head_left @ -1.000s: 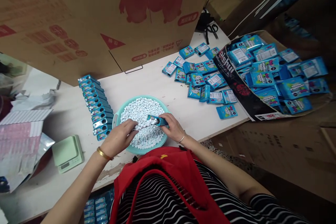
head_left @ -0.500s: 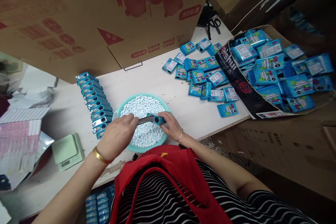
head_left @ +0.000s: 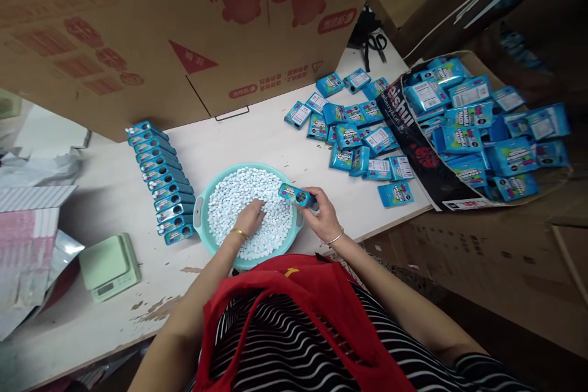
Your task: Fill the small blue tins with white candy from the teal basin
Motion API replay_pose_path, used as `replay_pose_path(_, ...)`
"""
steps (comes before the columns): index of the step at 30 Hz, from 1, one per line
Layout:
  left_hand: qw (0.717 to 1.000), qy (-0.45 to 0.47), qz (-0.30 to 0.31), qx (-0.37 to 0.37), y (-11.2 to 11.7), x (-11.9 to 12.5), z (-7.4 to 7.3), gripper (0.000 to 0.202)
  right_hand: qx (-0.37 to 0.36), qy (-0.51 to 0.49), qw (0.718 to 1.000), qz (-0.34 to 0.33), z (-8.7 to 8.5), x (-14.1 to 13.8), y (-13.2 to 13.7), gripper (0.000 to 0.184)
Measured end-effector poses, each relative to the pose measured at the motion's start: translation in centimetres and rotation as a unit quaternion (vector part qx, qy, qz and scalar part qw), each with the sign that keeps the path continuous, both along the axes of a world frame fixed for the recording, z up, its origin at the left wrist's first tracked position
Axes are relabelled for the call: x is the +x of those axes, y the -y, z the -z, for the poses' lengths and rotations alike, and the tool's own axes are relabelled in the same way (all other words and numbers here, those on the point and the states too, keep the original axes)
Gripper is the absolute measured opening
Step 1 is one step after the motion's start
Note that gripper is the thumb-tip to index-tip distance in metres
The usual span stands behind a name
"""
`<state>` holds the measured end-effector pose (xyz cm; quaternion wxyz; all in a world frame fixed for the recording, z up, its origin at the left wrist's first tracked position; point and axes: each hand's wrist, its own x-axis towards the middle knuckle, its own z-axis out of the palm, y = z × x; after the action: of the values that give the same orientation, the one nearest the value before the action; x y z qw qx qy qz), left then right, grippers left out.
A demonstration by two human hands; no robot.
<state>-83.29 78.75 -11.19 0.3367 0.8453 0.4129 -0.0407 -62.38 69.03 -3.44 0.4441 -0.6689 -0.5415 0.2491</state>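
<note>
Just below the frame's centre, the left hand [head_left: 250, 218] rests in a teal basin [head_left: 201, 222] of white tablets [head_left: 239, 193], fingers curled into them; I cannot tell whether it grips any. The right hand [head_left: 324, 214] pinches a small blue box [head_left: 297, 195] over the basin's right rim. A row of boxes [head_left: 158, 180] stands left of the basin, and a green scale [head_left: 109, 266] sits at lower left.

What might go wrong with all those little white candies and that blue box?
The right hand holds the blue box at the rim of the basin, so candies could miss and roll across the table. The left hand digs into the heaped pile and might push some over the side. The basin sits close to the table's front edge; a bump might tip it.
</note>
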Motion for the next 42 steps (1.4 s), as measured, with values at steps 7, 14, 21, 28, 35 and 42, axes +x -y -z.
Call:
replay_pose_path(7, 0.997, 0.072, 0.003, -0.022, -0.4, -4.8, -4.9, 0.024, -0.005, -0.001, 1.000, 0.011, 0.2, 0.4, 0.3, 0.030)
replay_pose_path(14, 0.993, 0.099, 0.065, 0.022, -1.5, -6.0, -14.5, 0.027, 0.046, 0.075, 0.993, -0.082, 0.0, -1.3, -0.6, 0.041)
replay_pose_path(21, 0.978, -0.081, 0.153, 0.118, -1.2, -2.9, -19.6, 0.021, 0.061, 0.082, 0.986, -0.128, -0.2, -3.4, -0.9, 0.046)
replay_pose_path(28, 0.958, -0.127, 0.179, 0.183, 0.5, -1.0, -23.5, 0.026, 0.071, 0.071, 0.987, -0.128, 0.4, -3.8, -0.8, 0.048)
replay_pose_path(35, 0.977, -0.155, 0.072, 0.127, -2.7, -7.1, -14.8, 0.022, 0.074, 0.038, 0.993, -0.080, 0.4, -2.2, -0.4, 0.045)
replay_pose_path(42, 0.993, -0.104, 0.058, -0.023, -0.2, -5.3, -2.2, 0.018, 0.057, 0.027, 0.998, -0.009, -0.1, 0.4, 0.0, 0.039)
